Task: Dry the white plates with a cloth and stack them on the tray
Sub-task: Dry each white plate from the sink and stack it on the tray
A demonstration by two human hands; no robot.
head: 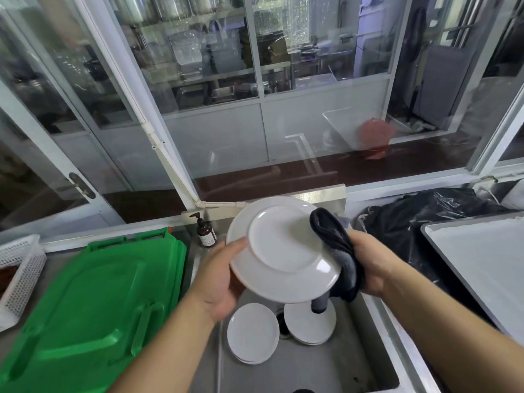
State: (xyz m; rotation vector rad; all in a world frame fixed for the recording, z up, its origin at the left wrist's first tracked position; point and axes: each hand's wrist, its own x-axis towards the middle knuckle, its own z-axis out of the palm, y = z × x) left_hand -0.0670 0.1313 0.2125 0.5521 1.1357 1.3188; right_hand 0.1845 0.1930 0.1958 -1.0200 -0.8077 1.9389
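Over the sink (377,330), left hand (219,279) grips plate (280,248) rim, right hand (374,265) cloth (337,251).

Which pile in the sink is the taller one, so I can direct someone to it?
Find the steel sink below the held plate. Two piles of white plates flank its drain; take the right pile, under the dangling dark cloth. It appears the taller.

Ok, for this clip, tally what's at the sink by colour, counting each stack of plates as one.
White: 5, the held plate, two plate stacks in the sink, the tray, the mesh basket
Green: 1, the lid
Black: 2, the cloth, the bag
Brown: 1, the pump bottle
Total: 9
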